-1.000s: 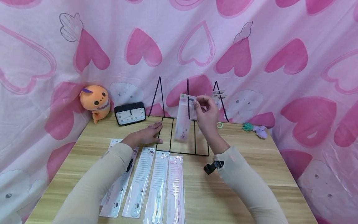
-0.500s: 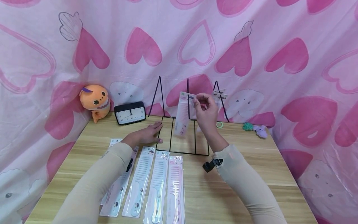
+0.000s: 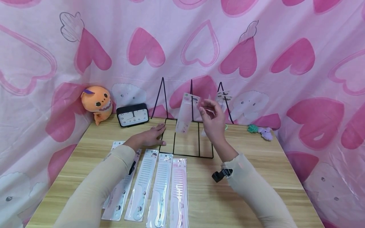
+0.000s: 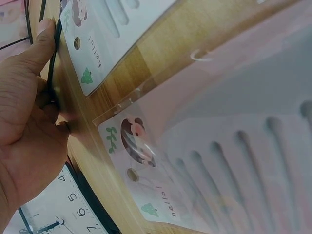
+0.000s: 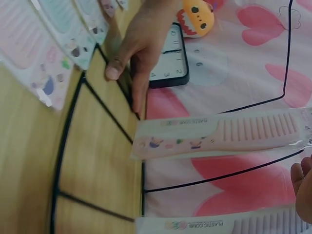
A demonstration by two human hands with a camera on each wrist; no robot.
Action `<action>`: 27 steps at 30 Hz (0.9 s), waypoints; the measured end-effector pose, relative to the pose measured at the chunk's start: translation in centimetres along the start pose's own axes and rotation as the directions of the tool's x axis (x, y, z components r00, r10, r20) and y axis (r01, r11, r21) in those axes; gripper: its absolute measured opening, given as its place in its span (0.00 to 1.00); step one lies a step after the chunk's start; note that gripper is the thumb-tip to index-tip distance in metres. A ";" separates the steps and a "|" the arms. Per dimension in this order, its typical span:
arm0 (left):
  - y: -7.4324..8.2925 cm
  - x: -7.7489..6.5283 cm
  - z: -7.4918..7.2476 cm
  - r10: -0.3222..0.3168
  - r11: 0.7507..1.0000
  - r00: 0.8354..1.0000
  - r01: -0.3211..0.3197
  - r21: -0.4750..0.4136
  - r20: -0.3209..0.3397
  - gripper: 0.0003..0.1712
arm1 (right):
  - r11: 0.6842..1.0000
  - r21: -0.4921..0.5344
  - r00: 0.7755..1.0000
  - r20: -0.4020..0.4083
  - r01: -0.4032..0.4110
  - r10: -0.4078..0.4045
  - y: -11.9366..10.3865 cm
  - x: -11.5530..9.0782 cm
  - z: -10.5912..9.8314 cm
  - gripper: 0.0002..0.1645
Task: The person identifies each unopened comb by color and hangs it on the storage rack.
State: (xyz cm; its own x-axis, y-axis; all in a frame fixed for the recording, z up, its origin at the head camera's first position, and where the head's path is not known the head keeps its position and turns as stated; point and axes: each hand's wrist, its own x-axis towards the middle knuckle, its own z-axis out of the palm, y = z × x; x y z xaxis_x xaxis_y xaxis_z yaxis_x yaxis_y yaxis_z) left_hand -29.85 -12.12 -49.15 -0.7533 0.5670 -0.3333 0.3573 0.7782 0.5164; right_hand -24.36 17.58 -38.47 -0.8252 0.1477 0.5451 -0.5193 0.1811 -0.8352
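Wooden table against a pink heart curtain; packaged pink comb hangs on the middle hook of the black wire rack at the far centre; right hand just right of it, fingers loosely parted, gripping nothing. Left hand lies flat on the rack's left base edge, seemingly to steady it; four more packaged combs lie in a near row, clock far left.

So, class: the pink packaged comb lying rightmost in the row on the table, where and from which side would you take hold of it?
Pinch the pink comb at its far header end, coming from above on its right edge: it lies flat, and another pack crowds its left side.
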 end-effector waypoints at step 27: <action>0.1 0.0 -0.1 0.005 1.000 1.000 -0.005 0.014 0.004 0.56 | 0.929 -0.371 0.933 0.326 -0.020 0.150 4.7 -7.9 -5.1 0.18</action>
State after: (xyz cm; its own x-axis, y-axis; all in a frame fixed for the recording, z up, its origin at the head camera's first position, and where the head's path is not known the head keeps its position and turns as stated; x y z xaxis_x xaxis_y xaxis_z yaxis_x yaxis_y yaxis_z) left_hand -29.85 -12.08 -48.99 -0.7491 0.5719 -0.3343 0.3685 0.7791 0.5072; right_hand -19.18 22.19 -46.38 -0.9207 -0.1519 0.3594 -0.3832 0.5255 -0.7596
